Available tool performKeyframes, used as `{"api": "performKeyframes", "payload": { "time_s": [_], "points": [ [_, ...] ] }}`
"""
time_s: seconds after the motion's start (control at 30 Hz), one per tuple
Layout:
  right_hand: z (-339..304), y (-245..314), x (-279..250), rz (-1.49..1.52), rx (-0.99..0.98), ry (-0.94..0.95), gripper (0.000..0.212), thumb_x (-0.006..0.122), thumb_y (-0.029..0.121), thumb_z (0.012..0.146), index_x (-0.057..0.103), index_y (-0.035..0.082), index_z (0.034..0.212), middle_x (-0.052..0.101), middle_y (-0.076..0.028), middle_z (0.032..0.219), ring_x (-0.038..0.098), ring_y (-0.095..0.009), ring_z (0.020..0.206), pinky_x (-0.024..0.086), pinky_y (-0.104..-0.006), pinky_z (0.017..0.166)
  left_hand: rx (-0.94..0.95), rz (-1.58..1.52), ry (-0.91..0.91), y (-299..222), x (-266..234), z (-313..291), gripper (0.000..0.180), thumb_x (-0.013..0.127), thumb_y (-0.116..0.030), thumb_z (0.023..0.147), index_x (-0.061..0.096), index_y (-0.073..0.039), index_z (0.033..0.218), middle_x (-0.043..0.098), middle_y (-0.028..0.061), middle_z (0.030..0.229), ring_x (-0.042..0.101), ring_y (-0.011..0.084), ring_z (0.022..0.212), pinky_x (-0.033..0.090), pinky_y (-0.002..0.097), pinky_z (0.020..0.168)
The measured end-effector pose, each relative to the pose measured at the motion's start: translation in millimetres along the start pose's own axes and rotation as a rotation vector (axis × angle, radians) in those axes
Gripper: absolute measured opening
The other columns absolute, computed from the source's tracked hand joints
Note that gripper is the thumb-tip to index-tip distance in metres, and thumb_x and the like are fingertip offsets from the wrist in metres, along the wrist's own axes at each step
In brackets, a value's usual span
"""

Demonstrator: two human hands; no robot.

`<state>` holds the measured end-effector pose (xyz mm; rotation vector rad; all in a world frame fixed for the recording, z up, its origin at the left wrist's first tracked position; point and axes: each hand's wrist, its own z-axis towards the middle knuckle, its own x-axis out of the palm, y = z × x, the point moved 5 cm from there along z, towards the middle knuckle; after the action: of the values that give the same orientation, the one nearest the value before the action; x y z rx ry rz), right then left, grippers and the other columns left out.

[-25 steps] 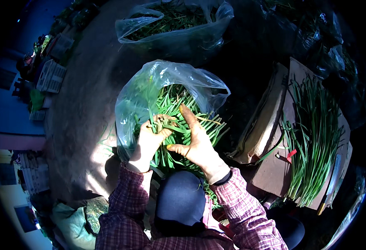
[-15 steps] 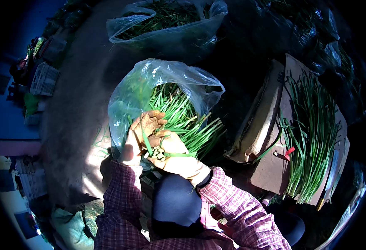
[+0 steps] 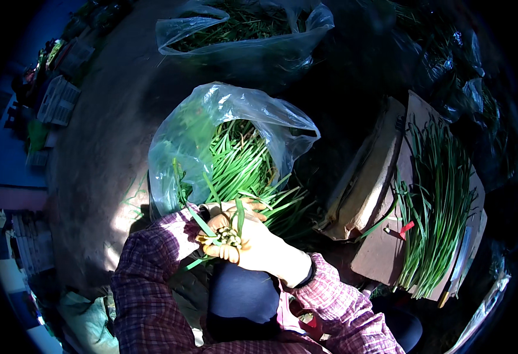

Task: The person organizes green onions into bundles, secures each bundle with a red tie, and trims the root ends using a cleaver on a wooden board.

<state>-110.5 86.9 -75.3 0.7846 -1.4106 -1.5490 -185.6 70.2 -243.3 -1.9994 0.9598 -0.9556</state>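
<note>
Both my hands wear tan gloves and meet above my dark-clad knee. My right hand is closed round a bunch of garlic chives, its pale cut ends turned toward me. A few flat green leaves stick out of the bunch at angles. My left hand lies against the far side of the bunch, with its fingers curved across it and partly hidden behind my right hand. Just beyond both hands, more loose chives spill from the mouth of a clear plastic bag.
On the right, a flattened cardboard sheet carries a long pile of chives, a red strip and a knife. Folded cardboard stands beside it. Another filled plastic bag is at the back; a white crate stands far left.
My left hand has swung over the bunch toward the right, its forearm now angled across. My right hand has moved slightly down and right with the bunch. The view has shifted a little.
</note>
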Motion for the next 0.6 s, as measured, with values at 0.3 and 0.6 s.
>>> {"api": "performKeyframes", "payload": {
  "time_s": [0.3,0.6],
  "points": [
    [-7.9,152.3,-109.3,0.408,-0.394,-0.526,0.034,0.075,0.010,0.090,0.060,-0.003,0.118,0.071,-0.014,0.099,0.070,-0.026,0.096,0.056,-0.0380,0.091,-0.025,0.623,-0.143,33.4,26.2,-12.0,0.025,0.065,-0.019,0.091,0.071,-0.005,0.110,0.070,0.0088,0.119,0.059,0.0273,0.114,0.046,0.0404,0.098],
    [-49.3,222.8,-174.2,-0.229,-0.615,-0.798,0.036,0.075,0.021,0.093,0.061,-0.002,0.117,0.071,-0.018,0.108,0.071,-0.024,0.096,0.055,-0.0361,0.092,-0.009,1.189,-1.289,-51.5,69.6,-118.0,0.025,0.069,-0.018,0.087,0.071,-0.006,0.109,0.073,0.0078,0.112,0.069,0.0275,0.102,0.057,0.0392,0.087]
  ]
}}
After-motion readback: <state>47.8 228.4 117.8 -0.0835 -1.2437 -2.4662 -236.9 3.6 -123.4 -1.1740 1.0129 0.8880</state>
